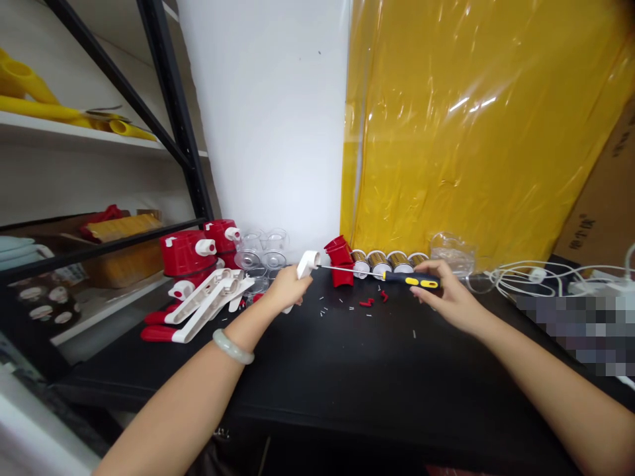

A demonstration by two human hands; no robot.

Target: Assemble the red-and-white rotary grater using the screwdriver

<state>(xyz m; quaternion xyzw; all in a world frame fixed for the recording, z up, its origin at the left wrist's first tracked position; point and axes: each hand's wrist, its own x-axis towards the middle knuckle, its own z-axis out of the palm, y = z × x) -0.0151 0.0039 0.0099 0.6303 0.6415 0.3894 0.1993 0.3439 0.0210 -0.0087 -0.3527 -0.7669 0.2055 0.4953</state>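
Note:
My left hand (288, 288) is closed around a white plastic part (309, 262), whose round end sticks up above the fingers. My right hand (449, 299) holds the handle of a screwdriver (411, 280), black with yellow patches, between thumb and fingers. The screwdriver lies nearly level, and its long shaft points left with the tip at the white part's round end. Whether a screw sits at the tip is too small to tell. Small red pieces (367, 303) and several loose screws (323, 311) lie on the black table (347, 377) between the hands.
Left on the table are red housings (183, 254), white handles with red grips (198, 311) and clear cups (274, 259). Behind stand a red hopper-like part (340, 254) and several perforated drums (378, 263). White cables (520, 274) lie right; a black-framed shelf (186, 158) rises left.

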